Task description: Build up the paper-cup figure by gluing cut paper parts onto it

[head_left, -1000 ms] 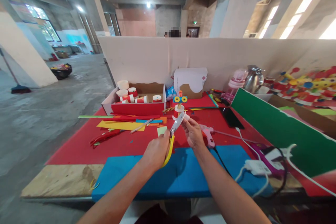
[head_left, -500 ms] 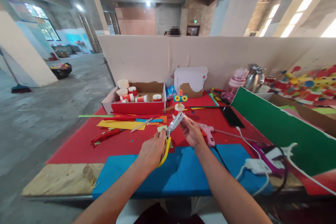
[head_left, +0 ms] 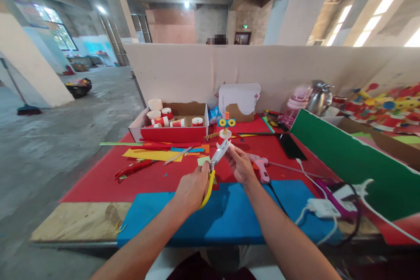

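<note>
Yellow-handled steel scissors (head_left: 215, 166), left hand (head_left: 192, 189)

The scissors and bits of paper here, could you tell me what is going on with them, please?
A person sits at a craft table covered in coloured sheets. The left hand works yellow-handled scissors, blades pointing up towards the right hand, which pinches something small at the blade tips; it is too small to identify. A pink glue gun lies just right of the hands, and a box of paper cups stands behind.

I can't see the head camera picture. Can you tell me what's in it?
A person's left hand holds yellow-handled scissors, blades by a small piece pinched in the right hand, over a red craft table scattered with coloured paper strips.
</note>
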The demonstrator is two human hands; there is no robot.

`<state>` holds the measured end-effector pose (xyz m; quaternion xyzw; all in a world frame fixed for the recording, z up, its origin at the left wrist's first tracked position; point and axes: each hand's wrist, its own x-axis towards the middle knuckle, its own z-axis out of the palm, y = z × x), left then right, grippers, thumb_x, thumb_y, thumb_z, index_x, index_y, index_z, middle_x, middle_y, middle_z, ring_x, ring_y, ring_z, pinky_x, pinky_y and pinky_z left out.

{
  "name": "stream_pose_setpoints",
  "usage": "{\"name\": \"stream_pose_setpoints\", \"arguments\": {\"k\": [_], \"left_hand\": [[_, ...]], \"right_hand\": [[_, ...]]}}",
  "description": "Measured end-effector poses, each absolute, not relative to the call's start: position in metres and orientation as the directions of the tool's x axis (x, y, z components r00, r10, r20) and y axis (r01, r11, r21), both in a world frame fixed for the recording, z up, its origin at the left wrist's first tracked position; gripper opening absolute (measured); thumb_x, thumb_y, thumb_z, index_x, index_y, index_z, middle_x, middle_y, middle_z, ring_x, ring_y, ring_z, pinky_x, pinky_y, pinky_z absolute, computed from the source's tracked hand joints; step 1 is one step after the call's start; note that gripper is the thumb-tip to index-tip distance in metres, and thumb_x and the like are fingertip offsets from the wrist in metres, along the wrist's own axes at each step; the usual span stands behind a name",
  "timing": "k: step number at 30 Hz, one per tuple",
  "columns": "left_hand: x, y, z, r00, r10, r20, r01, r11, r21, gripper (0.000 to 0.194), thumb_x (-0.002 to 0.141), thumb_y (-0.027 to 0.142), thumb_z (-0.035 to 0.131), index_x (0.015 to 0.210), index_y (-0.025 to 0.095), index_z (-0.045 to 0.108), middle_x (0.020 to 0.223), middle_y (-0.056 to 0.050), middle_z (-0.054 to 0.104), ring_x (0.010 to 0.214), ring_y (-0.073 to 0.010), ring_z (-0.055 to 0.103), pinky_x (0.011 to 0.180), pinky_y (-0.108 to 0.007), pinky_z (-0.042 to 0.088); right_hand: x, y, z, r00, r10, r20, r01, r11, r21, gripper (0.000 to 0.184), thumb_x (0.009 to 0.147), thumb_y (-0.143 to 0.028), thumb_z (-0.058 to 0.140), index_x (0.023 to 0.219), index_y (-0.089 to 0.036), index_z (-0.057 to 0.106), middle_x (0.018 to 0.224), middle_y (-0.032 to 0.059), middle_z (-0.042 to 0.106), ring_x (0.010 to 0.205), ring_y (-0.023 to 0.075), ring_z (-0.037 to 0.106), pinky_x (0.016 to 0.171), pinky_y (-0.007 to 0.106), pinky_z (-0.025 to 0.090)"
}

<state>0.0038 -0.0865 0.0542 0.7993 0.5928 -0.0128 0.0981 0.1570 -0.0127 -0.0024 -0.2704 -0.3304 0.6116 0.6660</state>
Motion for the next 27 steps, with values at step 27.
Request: {"name": "stream_pose_setpoints", "arguments": {"k": [27], "left_hand": [[-0.001, -0.095, 0.054, 0.311, 0.937, -0.159, 0.871, -0.214, 0.442, 0.025, 0.084, 0.014, 0.045, 0.108, 0.017, 0.043, 0.077, -0.006, 0.066, 0.072, -0.0229, 0.064, 0.058, -0.027, 0.037]], "right_hand": [[0.156, -0.011, -0.006, 0.188, 0.935, 0.301, -0.386, 0.352, -0.853, 0.023, 0.064, -0.038, 0.078, 0.081, -0.024, 0.076, 0.095, 0.0019, 0.073, 0.087, 0.0207, 0.066, 0.084, 0.036, 0.053]]}}
